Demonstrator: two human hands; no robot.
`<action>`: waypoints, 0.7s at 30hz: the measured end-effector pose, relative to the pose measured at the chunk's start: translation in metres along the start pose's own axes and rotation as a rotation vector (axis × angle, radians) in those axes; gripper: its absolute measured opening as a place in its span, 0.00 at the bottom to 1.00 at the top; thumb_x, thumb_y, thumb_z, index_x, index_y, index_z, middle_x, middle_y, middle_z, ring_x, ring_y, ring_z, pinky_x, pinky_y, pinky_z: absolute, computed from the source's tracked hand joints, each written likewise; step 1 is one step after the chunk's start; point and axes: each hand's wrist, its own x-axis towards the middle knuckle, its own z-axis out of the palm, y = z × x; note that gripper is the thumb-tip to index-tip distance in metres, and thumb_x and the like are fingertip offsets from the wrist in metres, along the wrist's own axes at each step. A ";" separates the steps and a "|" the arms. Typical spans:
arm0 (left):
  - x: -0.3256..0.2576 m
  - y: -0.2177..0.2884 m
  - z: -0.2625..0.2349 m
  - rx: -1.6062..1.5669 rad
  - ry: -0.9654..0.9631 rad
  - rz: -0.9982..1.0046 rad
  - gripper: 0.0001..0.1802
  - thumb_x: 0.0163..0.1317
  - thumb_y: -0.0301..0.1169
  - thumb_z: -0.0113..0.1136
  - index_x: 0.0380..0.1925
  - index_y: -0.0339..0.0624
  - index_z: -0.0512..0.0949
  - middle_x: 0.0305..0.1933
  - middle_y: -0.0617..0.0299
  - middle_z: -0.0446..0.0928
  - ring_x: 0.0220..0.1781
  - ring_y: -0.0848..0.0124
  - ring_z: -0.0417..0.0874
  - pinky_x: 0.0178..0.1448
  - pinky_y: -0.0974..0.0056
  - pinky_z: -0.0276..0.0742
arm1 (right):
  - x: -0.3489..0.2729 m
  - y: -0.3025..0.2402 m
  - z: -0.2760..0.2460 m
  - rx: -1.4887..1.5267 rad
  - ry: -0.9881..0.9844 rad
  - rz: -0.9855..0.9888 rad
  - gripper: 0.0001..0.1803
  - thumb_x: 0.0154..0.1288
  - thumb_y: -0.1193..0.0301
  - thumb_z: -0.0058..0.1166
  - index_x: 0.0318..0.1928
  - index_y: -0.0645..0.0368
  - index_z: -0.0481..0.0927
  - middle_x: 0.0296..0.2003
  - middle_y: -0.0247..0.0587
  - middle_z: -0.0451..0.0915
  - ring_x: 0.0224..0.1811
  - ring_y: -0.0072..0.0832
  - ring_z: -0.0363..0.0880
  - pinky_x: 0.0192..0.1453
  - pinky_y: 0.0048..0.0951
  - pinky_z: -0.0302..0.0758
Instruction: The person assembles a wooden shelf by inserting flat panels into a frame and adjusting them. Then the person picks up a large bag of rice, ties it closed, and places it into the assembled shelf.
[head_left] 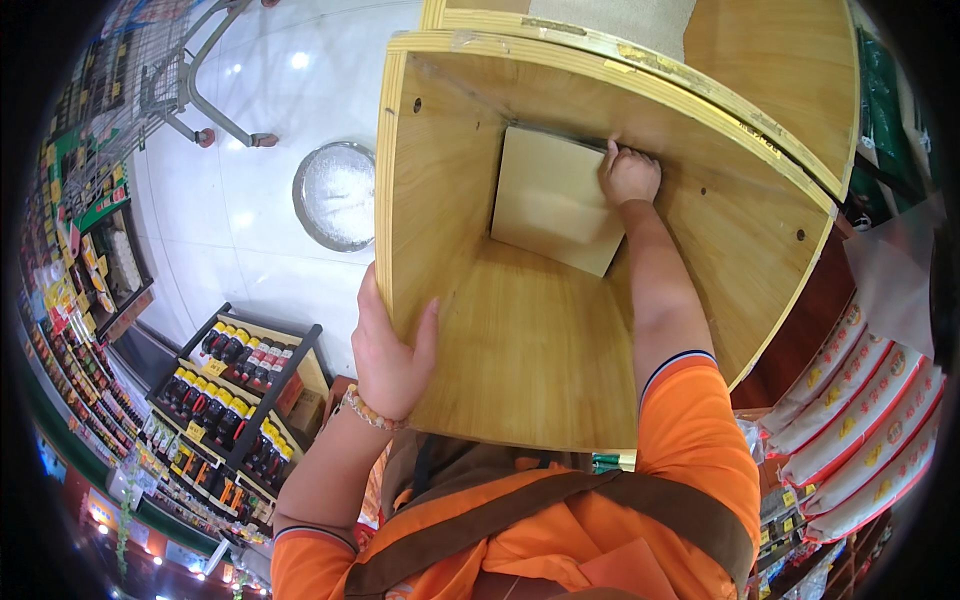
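Note:
A deep, open-topped wooden bin with pale plywood edges stands in front of me. My left hand grips its left wall, thumb on the inside and fingers around the outside. Deep inside the bin lies a flat, beige rectangular board, set slightly askew. My right hand reaches down to the board's upper right corner. Its fingers are curled closed there, and the hand partly hides the board's edge.
A second wooden bin adjoins the far side. Left are a round metal pan on the floor, a shopping cart and a bottle rack. Stacked white sacks sit at right.

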 end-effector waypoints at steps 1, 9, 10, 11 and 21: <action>0.000 0.000 0.000 0.003 0.001 0.003 0.37 0.59 0.25 0.65 0.66 0.31 0.59 0.54 0.36 0.75 0.50 0.41 0.82 0.49 0.53 0.80 | -0.001 0.001 -0.002 -0.011 -0.028 0.007 0.27 0.73 0.56 0.41 0.22 0.57 0.82 0.27 0.49 0.85 0.30 0.42 0.83 0.42 0.48 0.74; -0.001 0.000 0.001 -0.010 -0.005 -0.010 0.37 0.59 0.25 0.66 0.66 0.32 0.59 0.54 0.36 0.75 0.50 0.41 0.82 0.49 0.51 0.80 | -0.002 0.004 -0.009 0.004 -0.011 -0.038 0.29 0.73 0.56 0.42 0.17 0.56 0.82 0.22 0.50 0.83 0.24 0.43 0.82 0.38 0.47 0.76; 0.000 0.000 0.001 -0.006 0.002 -0.007 0.37 0.59 0.25 0.66 0.66 0.32 0.59 0.54 0.36 0.75 0.50 0.41 0.82 0.49 0.51 0.80 | -0.001 0.002 -0.008 0.010 -0.014 -0.027 0.29 0.72 0.56 0.42 0.18 0.57 0.82 0.22 0.50 0.83 0.25 0.44 0.82 0.39 0.47 0.76; 0.000 0.000 0.001 0.000 0.004 -0.006 0.37 0.59 0.25 0.66 0.66 0.32 0.59 0.53 0.36 0.75 0.50 0.41 0.82 0.49 0.51 0.80 | -0.001 0.002 -0.007 -0.001 -0.021 -0.014 0.28 0.72 0.56 0.42 0.19 0.57 0.82 0.23 0.50 0.84 0.25 0.45 0.83 0.39 0.47 0.76; -0.001 0.000 0.001 -0.008 -0.002 -0.017 0.37 0.59 0.24 0.66 0.66 0.31 0.59 0.53 0.36 0.75 0.51 0.42 0.82 0.50 0.53 0.80 | 0.001 0.007 0.007 0.013 -0.039 -0.030 0.28 0.73 0.56 0.41 0.21 0.58 0.83 0.26 0.50 0.84 0.29 0.44 0.84 0.42 0.47 0.76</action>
